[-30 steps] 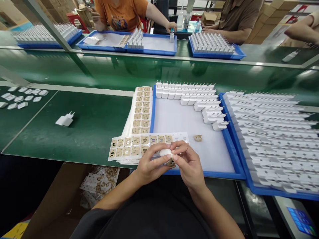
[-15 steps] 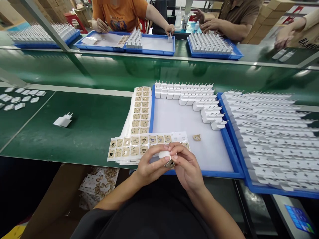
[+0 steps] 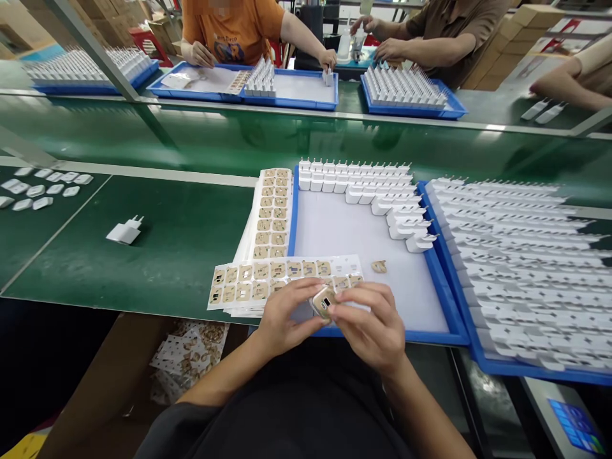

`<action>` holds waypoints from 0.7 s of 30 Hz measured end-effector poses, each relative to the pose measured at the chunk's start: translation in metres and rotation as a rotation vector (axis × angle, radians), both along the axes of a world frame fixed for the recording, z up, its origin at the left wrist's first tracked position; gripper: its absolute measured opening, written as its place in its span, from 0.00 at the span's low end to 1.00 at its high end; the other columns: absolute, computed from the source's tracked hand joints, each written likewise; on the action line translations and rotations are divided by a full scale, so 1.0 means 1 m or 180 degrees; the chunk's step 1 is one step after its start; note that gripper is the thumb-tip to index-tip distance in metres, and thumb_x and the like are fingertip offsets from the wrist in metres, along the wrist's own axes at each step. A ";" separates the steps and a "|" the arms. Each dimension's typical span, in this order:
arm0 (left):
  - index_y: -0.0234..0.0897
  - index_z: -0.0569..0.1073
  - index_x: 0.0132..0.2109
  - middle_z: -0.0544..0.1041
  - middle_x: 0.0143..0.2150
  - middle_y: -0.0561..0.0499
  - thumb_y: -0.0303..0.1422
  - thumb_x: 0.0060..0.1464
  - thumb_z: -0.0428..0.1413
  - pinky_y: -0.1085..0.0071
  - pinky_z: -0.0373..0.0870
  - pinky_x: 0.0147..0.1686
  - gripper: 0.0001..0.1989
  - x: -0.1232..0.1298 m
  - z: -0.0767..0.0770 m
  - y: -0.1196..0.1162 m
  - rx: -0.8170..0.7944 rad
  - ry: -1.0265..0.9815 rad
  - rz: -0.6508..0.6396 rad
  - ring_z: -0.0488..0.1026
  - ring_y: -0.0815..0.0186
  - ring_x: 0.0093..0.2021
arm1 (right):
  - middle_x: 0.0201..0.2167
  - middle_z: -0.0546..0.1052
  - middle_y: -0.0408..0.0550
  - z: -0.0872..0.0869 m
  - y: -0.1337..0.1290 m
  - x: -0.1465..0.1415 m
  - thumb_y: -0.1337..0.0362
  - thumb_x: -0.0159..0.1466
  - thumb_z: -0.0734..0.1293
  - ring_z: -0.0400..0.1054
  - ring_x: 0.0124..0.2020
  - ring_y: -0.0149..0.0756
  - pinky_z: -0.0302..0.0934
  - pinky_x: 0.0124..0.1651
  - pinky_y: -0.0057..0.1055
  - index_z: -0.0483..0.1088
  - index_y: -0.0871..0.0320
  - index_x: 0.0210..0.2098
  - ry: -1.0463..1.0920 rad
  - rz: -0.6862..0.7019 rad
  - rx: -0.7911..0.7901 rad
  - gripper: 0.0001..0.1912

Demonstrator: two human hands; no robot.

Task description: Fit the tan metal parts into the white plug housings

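My left hand point(image 3: 285, 319) is closed around a white wall charger point(image 3: 313, 307), its end turned up toward me. A tan paper-faced sticker point(image 3: 321, 302) with a dark slot covers that end. Fingertips of my right hand point(image 3: 373, 324) pinch at the right edge of this end; exactly what lies between them is partly hidden. Just beyond my hands lies a sheet of tan stickers point(image 3: 261, 271), some spots on it bare. A loose tan piece point(image 3: 378, 266) rests in the blue-rimmed tray point(image 3: 449, 319), where white chargers point(image 3: 356, 175) stand in rows with prongs up.
At right, another blue tray point(image 3: 535, 368) is packed with chargers. A sticker stack point(image 3: 275, 210) lies left of the near tray. One charger point(image 3: 125, 231) lies on the green bench, with white pieces point(image 3: 36, 191) farther left. Co-workers sit opposite; a box of scraps point(image 3: 191, 357) is below.
The charger has turned so its tan-covered end faces up toward me. My right hand has shifted right, its fingertips now at that end's edge.
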State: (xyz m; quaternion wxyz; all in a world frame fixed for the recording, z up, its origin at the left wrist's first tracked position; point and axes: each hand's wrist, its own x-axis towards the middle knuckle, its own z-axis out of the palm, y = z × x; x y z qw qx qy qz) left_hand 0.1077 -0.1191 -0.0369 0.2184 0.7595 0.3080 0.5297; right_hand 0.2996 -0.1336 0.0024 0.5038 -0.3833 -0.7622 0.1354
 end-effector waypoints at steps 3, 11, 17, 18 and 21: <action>0.38 0.71 0.58 0.81 0.51 0.39 0.36 0.59 0.64 0.58 0.79 0.51 0.22 -0.002 0.002 0.002 0.0044 -0.0017 0.0027 0.80 0.56 0.52 | 0.37 0.82 0.45 -0.003 -0.001 0.002 0.74 0.61 0.72 0.74 0.38 0.42 0.69 0.41 0.41 0.77 0.46 0.46 0.0151 -0.0090 -0.0007 0.18; 0.36 0.73 0.56 0.81 0.48 0.39 0.34 0.57 0.66 0.59 0.78 0.50 0.22 -0.001 0.007 0.000 0.0362 0.0182 0.0066 0.80 0.57 0.49 | 0.35 0.80 0.48 0.004 0.013 0.002 0.75 0.65 0.70 0.74 0.37 0.40 0.70 0.39 0.37 0.74 0.54 0.42 -0.0168 0.0050 -0.0048 0.10; 0.39 0.72 0.57 0.82 0.50 0.40 0.34 0.59 0.63 0.59 0.79 0.51 0.20 -0.003 0.009 0.000 0.0062 0.0106 0.0085 0.81 0.56 0.50 | 0.35 0.79 0.50 0.002 0.000 0.002 0.73 0.67 0.66 0.73 0.35 0.38 0.70 0.39 0.36 0.71 0.56 0.43 -0.0320 0.0421 0.0419 0.08; 0.40 0.71 0.57 0.82 0.50 0.40 0.33 0.58 0.63 0.59 0.79 0.51 0.20 -0.004 0.008 0.000 0.0005 0.0099 0.0100 0.80 0.56 0.51 | 0.34 0.79 0.49 0.000 -0.003 0.005 0.72 0.67 0.65 0.73 0.35 0.38 0.70 0.38 0.36 0.71 0.56 0.43 -0.0149 0.0528 0.0256 0.07; 0.41 0.70 0.57 0.82 0.51 0.42 0.29 0.56 0.63 0.64 0.80 0.48 0.22 -0.006 0.006 0.001 -0.0285 0.0150 0.0258 0.80 0.57 0.52 | 0.33 0.77 0.47 -0.008 -0.006 0.024 0.67 0.70 0.63 0.73 0.35 0.39 0.70 0.36 0.36 0.69 0.53 0.40 0.0468 0.0418 -0.0424 0.03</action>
